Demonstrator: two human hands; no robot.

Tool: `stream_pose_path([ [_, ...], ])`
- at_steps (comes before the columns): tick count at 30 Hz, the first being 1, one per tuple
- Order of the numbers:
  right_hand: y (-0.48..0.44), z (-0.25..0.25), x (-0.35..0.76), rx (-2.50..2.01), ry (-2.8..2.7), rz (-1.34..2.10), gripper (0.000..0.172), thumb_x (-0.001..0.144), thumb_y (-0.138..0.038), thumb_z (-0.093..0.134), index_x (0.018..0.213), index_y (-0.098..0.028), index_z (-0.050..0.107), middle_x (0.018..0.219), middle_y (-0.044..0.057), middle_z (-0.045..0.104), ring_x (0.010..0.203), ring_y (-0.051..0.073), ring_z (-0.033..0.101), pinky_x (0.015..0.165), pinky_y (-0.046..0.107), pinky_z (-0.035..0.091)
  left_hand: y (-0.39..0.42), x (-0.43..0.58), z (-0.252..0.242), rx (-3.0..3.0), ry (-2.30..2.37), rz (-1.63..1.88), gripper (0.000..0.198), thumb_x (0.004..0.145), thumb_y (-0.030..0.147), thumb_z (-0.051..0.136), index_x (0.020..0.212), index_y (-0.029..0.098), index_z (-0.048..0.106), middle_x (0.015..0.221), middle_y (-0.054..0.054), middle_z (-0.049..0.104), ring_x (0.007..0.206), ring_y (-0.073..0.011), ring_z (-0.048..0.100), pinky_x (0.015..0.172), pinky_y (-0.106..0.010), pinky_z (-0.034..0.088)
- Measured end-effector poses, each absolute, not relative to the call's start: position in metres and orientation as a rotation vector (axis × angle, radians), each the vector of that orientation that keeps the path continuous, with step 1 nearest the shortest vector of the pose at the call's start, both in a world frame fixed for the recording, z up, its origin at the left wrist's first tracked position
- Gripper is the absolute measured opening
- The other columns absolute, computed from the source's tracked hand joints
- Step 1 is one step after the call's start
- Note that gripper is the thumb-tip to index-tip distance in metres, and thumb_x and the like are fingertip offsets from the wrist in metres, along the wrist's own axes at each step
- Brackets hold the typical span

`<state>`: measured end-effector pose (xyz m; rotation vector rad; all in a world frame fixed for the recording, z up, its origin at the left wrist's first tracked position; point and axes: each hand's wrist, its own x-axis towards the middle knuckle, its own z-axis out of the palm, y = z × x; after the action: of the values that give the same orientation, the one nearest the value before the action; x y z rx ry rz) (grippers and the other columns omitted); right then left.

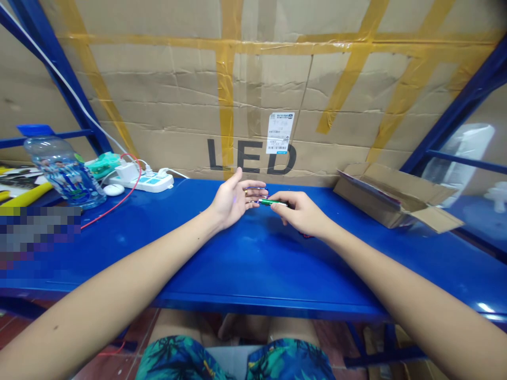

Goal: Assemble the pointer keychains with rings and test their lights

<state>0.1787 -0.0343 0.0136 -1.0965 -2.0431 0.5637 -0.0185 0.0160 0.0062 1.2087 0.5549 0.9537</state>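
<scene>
My left hand (232, 200) is raised over the blue table, palm turned to the right, thumb up and fingers stretched out; it grips nothing. A faint purple glow shows on its palm. My right hand (299, 211) pinches a slim green penlight (271, 202) between thumb and fingers. The penlight lies nearly level, with its silver tip pointing left, close to my left fingertips. Something small and red (307, 236) peeks out beneath my right hand, too hidden to name. A bit of blue and red shows behind the penlight, also unclear.
A water bottle (63, 169), a white power strip (152, 181) with plugs and a red cable (114, 206) stand at the left. An open cardboard box (380, 198) sits at the right. Behind the blue table (237, 269) rises a large taped carton (166, 105).
</scene>
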Motion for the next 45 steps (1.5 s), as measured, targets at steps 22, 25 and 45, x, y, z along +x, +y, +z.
stream_pose_path([
  [22,-0.033,0.0109,0.18,-1.118,-2.081,0.504,0.028,0.087,-0.028,0.054,0.099,-0.012,0.075,0.066,0.003,0.067,0.064,0.017,0.059,0.064,0.029,0.043,0.0152,-0.019,0.0092,1.122,0.521,0.973,0.068,0.092,0.07,0.039,0.1,0.011,0.072,0.097,-0.015,0.073,0.097,-0.0262,0.068,0.084,-0.035,0.05],
  [25,-0.0328,0.0099,0.1794,-1.12,-2.089,0.501,0.027,0.087,-0.03,0.053,0.094,-0.013,0.074,0.063,0.002,0.065,0.064,0.017,0.059,0.064,0.029,0.043,0.0156,-0.0192,0.0088,1.135,0.525,0.963,0.068,0.093,0.07,0.039,0.099,0.011,0.072,0.097,-0.015,0.073,0.095,-0.0258,0.068,0.085,-0.035,0.049],
  [45,-0.0335,0.0153,0.1835,-1.173,-2.0,0.45,0.023,0.084,-0.035,0.054,0.082,-0.015,0.066,0.059,-0.001,0.056,0.056,0.014,0.05,0.058,0.028,0.038,0.0173,-0.0174,0.0075,1.183,0.551,0.949,0.061,0.092,0.065,0.041,0.1,0.013,0.071,0.1,-0.015,0.074,0.1,-0.0271,0.066,0.086,-0.038,0.049],
])
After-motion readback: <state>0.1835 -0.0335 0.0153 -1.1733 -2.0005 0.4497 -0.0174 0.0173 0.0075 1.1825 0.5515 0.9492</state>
